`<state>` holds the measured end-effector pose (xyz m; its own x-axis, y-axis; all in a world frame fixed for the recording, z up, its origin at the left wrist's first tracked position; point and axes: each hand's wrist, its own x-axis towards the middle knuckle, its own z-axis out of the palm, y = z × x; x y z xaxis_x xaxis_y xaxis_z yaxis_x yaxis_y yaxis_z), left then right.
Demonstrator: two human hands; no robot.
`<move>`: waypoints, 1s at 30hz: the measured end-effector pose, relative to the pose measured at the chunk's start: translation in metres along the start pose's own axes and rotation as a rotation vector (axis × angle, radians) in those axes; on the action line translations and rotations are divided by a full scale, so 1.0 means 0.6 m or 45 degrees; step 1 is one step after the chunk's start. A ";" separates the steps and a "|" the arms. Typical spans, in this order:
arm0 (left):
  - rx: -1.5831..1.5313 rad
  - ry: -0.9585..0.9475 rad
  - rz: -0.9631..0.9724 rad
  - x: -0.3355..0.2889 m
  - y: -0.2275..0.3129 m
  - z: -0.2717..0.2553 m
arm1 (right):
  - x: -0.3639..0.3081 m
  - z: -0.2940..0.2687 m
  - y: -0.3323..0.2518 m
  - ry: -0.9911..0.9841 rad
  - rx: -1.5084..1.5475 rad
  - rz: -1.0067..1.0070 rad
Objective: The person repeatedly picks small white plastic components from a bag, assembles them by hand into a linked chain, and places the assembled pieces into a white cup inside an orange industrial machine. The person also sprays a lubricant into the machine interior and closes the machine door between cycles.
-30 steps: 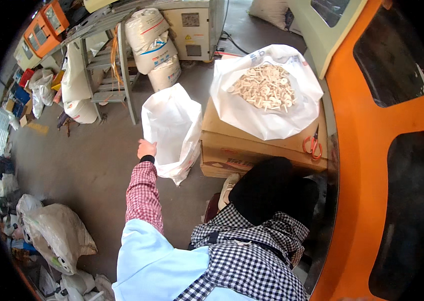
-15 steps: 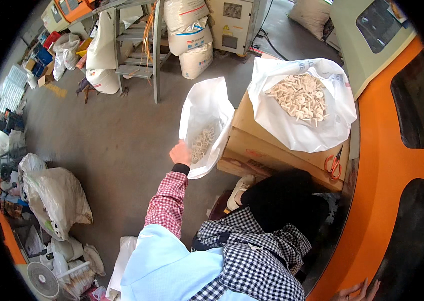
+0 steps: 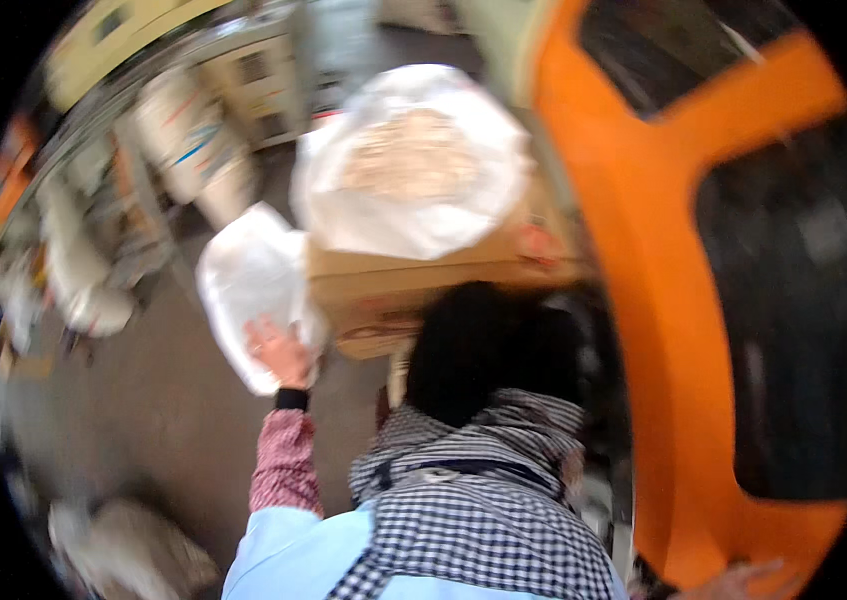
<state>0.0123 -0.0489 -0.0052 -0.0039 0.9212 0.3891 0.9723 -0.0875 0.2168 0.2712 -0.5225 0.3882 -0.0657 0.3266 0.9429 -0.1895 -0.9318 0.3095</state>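
My left hand (image 3: 279, 352) reaches over the open mouth of a tall white bag (image 3: 243, 268) on the floor, fingers spread and blurred by motion. The small parts seen in that bag earlier are hardly visible now. At the lower right edge, my right hand (image 3: 738, 578) lies by the orange machine panel (image 3: 643, 330), its fingers stretched out and partly cut off by the frame. A second white bag (image 3: 338, 225), rolled open, stands on a cardboard box (image 3: 373, 312) and holds a heap of small cream-coloured parts (image 3: 411, 157).
Red-handled scissors (image 3: 540, 243) lie on the box at the right. Stacked full sacks (image 3: 188, 145) stand at the back left, near a metal step ladder. A large translucent bag (image 3: 133, 545) sits on the floor at lower left. The orange machine borders my right side.
My view has swung to the right, so things shift left in the picture. My left hand has gone from closed at the tall bag's rim to spread over its mouth.
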 end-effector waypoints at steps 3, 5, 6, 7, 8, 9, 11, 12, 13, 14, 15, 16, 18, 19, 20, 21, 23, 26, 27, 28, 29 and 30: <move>-0.302 0.147 0.252 -0.014 0.108 -0.033 | -0.006 -0.040 0.051 -0.210 -0.378 -0.070; -0.564 0.102 0.385 -0.021 0.191 -0.101 | -0.060 -0.022 0.089 -0.162 -0.141 0.091; -0.660 0.064 0.477 -0.032 0.235 -0.126 | -0.087 -0.017 0.096 -0.191 0.079 0.282; -0.855 0.021 0.530 -0.044 0.268 -0.130 | -0.104 -0.018 0.107 -0.186 0.265 0.458; -1.031 0.000 0.575 -0.056 0.292 -0.135 | -0.119 -0.013 0.100 -0.224 0.497 0.641; -1.379 -0.184 0.609 -0.064 0.312 -0.132 | -0.132 -0.012 0.097 -0.237 0.702 0.832; -1.514 -0.204 0.667 -0.074 0.363 -0.157 | -0.111 -0.017 0.070 -0.147 1.092 1.202; -1.448 -0.181 0.764 -0.068 0.389 -0.187 | -0.092 -0.014 0.054 -0.103 1.040 1.229; -1.431 -0.258 0.935 -0.065 0.401 -0.202 | -0.081 -0.017 0.048 -0.129 1.011 1.201; -1.388 -0.331 1.123 -0.062 0.414 -0.229 | -0.074 -0.017 0.036 -0.097 1.072 1.241; -1.412 -0.232 1.184 -0.076 0.447 -0.260 | -0.072 -0.016 0.029 -0.117 1.098 1.220; -1.483 -0.297 1.317 -0.083 0.480 -0.300 | -0.071 -0.015 0.019 -0.140 1.121 1.204; -1.404 -0.222 1.725 -0.116 0.535 -0.385 | -0.071 -0.011 -0.001 -0.189 1.204 1.206; -1.529 -0.353 1.781 -0.138 0.552 -0.388 | -0.075 0.000 -0.017 -0.168 1.230 1.102; -1.624 -0.560 1.859 -0.164 0.564 -0.403 | -0.068 0.009 -0.031 -0.149 1.287 1.025; -1.580 -0.869 1.899 -0.188 0.569 -0.420 | -0.061 0.005 -0.045 -0.210 1.369 1.086; -1.488 -1.258 2.128 -0.231 0.584 -0.419 | -0.057 0.021 -0.084 -0.157 1.618 1.099; -1.231 -1.415 2.614 -0.286 0.604 -0.373 | -0.057 0.038 -0.122 -0.384 1.742 0.954; -1.431 -2.117 2.234 -0.301 0.606 -0.363 | -0.045 0.039 -0.138 -0.478 1.894 1.071; -1.570 -2.751 1.685 -0.315 0.607 -0.362 | -0.032 0.049 -0.159 -0.517 1.884 1.063; -1.641 -3.289 0.986 -0.331 0.611 -0.361 | -0.012 0.047 -0.168 -0.659 1.880 1.090; -1.616 -3.697 0.145 -0.347 0.618 -0.356 | -0.013 0.060 -0.188 -0.665 1.830 0.965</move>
<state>0.3238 -0.3541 0.1856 0.7011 -0.7109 -0.0558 0.6430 0.5964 0.4805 0.3285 -0.4260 0.3502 0.6411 -0.0341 0.7667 0.7198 -0.3197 -0.6161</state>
